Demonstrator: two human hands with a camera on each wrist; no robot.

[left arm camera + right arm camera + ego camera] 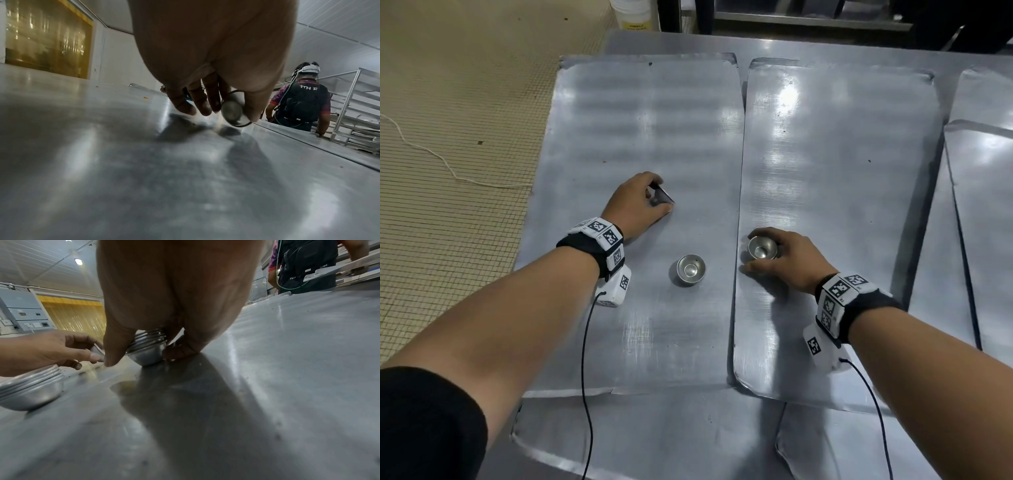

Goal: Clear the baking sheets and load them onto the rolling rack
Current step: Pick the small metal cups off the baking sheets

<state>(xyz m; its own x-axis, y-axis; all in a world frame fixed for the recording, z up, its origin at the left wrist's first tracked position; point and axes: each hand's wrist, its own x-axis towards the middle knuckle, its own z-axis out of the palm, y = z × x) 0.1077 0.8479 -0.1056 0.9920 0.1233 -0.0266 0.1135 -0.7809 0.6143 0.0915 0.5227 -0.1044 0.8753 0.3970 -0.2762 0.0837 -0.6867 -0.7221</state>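
Two flat metal baking sheets lie side by side: the left sheet (626, 137) and the right sheet (835, 164). My left hand (645, 202) pinches a small metal cup (234, 112), tilted on its side just above the left sheet. A stack of nested metal cups (691, 270) (33, 389) stands free on the left sheet near its right edge. My right hand (780, 257) grips a second stack of cups (762, 247) (148, 348) that rests on the right sheet by its left edge.
More baking sheets overlap at the right (983, 171) and under the front edge (654, 442). A tiled floor (448, 120) lies to the left, with a white bucket (631, 13) beyond. Another person (302, 100) stands by a metal rack (353, 105) across the table.
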